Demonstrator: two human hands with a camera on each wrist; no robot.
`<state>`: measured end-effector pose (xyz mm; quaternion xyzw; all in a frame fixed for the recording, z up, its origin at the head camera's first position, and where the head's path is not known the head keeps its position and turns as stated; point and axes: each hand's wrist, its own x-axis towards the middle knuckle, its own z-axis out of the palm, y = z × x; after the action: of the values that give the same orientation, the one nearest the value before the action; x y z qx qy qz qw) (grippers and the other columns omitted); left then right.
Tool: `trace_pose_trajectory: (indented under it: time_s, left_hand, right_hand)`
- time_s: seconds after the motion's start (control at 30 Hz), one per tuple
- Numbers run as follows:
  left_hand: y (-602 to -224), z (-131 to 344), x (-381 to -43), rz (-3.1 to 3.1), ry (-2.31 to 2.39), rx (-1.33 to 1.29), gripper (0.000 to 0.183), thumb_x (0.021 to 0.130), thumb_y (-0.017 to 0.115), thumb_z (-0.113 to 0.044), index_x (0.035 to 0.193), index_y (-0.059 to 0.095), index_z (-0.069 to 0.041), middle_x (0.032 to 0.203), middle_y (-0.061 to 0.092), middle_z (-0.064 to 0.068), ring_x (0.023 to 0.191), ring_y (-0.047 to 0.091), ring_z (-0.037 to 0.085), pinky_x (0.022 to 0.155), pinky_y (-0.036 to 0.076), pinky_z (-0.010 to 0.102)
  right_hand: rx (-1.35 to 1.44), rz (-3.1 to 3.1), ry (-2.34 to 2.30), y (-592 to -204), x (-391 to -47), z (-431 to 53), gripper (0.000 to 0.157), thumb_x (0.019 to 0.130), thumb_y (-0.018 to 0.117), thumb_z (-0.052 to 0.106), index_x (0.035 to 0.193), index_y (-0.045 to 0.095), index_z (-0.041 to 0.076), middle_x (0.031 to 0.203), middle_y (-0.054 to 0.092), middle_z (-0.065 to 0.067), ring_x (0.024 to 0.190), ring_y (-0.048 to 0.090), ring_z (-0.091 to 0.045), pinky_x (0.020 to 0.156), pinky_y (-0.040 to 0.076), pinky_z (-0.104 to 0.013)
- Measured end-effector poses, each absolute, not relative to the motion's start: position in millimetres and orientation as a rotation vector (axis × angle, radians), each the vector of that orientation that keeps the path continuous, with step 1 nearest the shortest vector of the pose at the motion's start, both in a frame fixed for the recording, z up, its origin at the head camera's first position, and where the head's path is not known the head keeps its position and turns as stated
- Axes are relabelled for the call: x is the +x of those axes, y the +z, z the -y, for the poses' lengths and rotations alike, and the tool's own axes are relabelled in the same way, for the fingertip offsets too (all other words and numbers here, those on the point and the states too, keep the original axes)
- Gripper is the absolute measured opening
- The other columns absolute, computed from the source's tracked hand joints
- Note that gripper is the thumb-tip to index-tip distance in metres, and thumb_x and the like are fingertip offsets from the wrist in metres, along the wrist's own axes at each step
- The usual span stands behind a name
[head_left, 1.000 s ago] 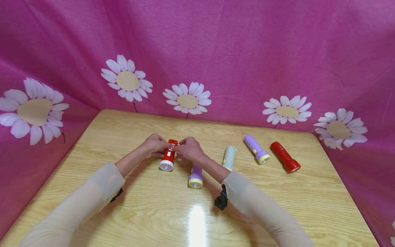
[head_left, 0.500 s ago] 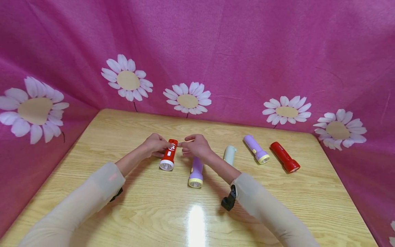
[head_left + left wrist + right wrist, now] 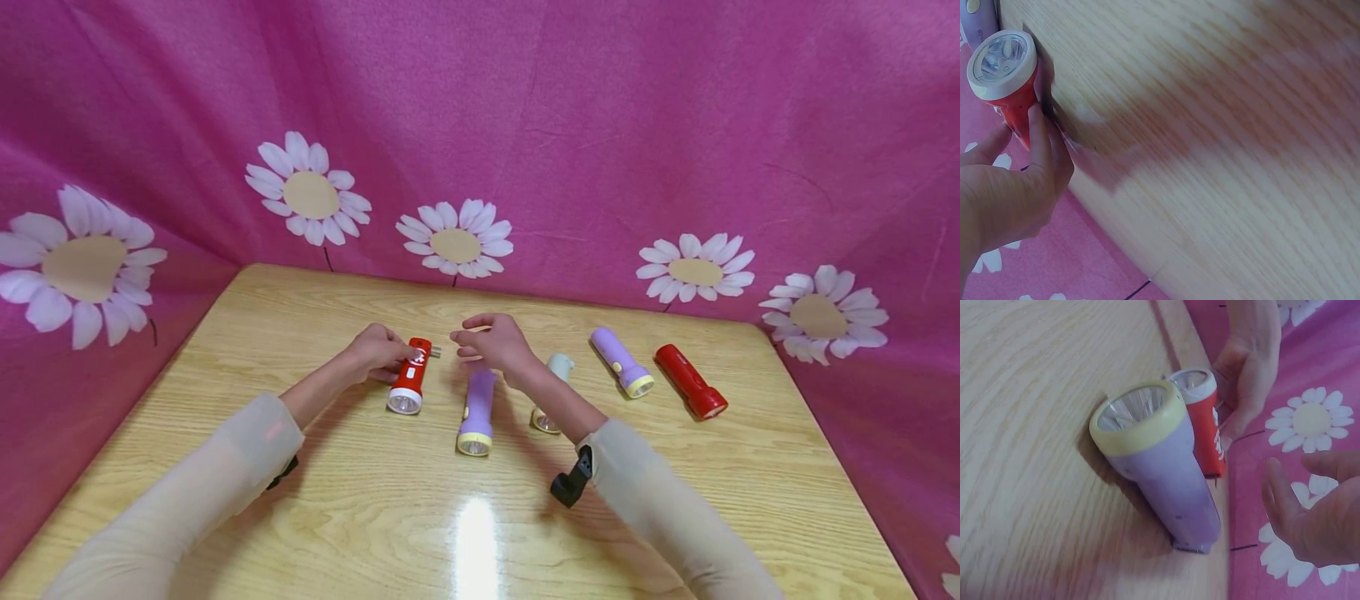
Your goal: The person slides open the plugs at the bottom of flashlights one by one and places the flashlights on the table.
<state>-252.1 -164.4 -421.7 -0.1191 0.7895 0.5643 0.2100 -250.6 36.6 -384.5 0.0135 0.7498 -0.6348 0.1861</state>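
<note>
My left hand (image 3: 372, 350) holds a small red flashlight (image 3: 410, 377) with a white rim, thumb on top and fingers along its far-left side. The flashlight lies on the table, lens toward me, and metal plug prongs (image 3: 436, 352) stick out from the right of its tail. In the left wrist view, the white-rimmed head (image 3: 1002, 64) shows beyond my fingertips. My right hand (image 3: 498, 343) hovers with loosely spread fingers and nothing in them, over the tail of a purple flashlight (image 3: 478, 408) with a yellow rim. That purple body (image 3: 1172, 487) fills the middle of the right wrist view.
A pale green flashlight (image 3: 561, 365) lies partly hidden behind my right wrist. Farther right are a second purple flashlight (image 3: 621, 363) and a darker red one (image 3: 690, 382). A pink curtain (image 3: 525, 150) with daisies borders the wooden table (image 3: 375, 517) at back and sides.
My right hand has let go of the red flashlight's tail and drawn back to the right, uncovering the prongs. The left hand keeps its hold in the same spot.
</note>
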Motion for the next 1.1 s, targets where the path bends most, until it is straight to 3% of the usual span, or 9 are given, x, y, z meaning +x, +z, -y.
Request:
trace_pose_trajectory:
  time_s: [0.33,0.6,0.83,1.1]
  left_hand:
    - [-424.8,164.5,-253.6,-2.191,1.565,-0.331,0.023,0.085,0.065,-0.012,0.099,0.053,0.002,0.095,0.062,0.015,0.072,0.061,0.016,0.058,0.055,0.028]
    - [-422.5,164.2,-252.8,-2.184,1.575,-0.332,0.023,0.084,0.066,-0.011,0.098,0.052,0.002,0.091,0.062,0.013,0.070,0.061,0.016,0.058,0.055,0.029]
    - [-418.7,163.3,-250.5,-2.173,1.580,-0.333,0.021,0.084,0.065,-0.010,0.096,0.052,0.002,0.091,0.062,0.014,0.070,0.061,0.016,0.059,0.055,0.029]
    - [-419.1,163.4,-251.2,-2.185,1.572,-0.320,0.022,0.085,0.065,-0.010,0.097,0.052,0.003,0.094,0.061,0.015,0.072,0.060,0.017,0.059,0.056,0.029]
  right_hand:
    - [0.077,-2.128,-1.816,-380.0,-248.3,-58.3,0.035,0.084,0.067,0.010,0.112,0.052,-0.004,0.104,0.064,-0.017,0.076,0.065,-0.020,0.075,0.054,-0.041]
    - [0.106,-2.135,-1.785,-381.7,-245.1,-71.1,0.036,0.084,0.067,0.013,0.112,0.051,-0.004,0.106,0.064,-0.018,0.091,0.063,-0.034,0.077,0.053,-0.042]
    - [0.096,-2.173,-1.717,-383.9,-241.3,-79.7,0.038,0.084,0.067,0.016,0.113,0.052,-0.003,0.110,0.060,-0.024,0.083,0.066,-0.029,0.079,0.051,-0.045]
    - [0.122,-2.196,-1.616,-388.6,-233.5,-88.2,0.035,0.082,0.069,0.019,0.106,0.055,-0.002,0.105,0.061,-0.024,0.088,0.064,-0.032,0.080,0.051,-0.045]
